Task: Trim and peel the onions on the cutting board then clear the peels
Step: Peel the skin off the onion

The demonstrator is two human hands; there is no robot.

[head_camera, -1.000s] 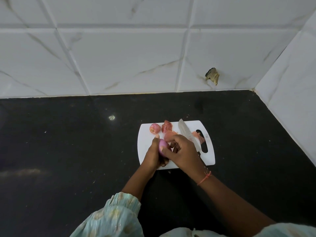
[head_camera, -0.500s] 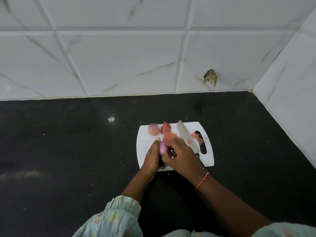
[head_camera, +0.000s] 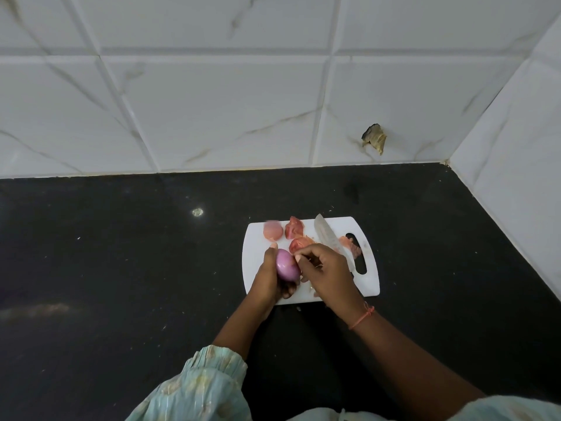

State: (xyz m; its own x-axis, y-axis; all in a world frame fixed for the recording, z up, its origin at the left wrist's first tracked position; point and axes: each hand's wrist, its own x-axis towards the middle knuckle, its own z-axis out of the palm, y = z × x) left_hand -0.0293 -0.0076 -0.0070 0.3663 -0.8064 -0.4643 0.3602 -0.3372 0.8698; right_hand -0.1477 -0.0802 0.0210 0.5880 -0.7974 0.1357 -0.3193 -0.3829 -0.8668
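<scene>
Purple onion [head_camera: 287, 265] is sitting gripped in the left hand [head_camera: 271, 276], steadied while right hand [head_camera: 326, 273] fingers [head_camera: 300, 257] are pinching skin, knife [head_camera: 329, 238] tucked alongside.

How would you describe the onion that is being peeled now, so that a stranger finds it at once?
Find the white cutting board on the black counter. At its near left edge, the left hand grips one onion. It alone is smooth, glossy purple and lifted; the pieces behind it lie reddish-pink on the board.
</scene>
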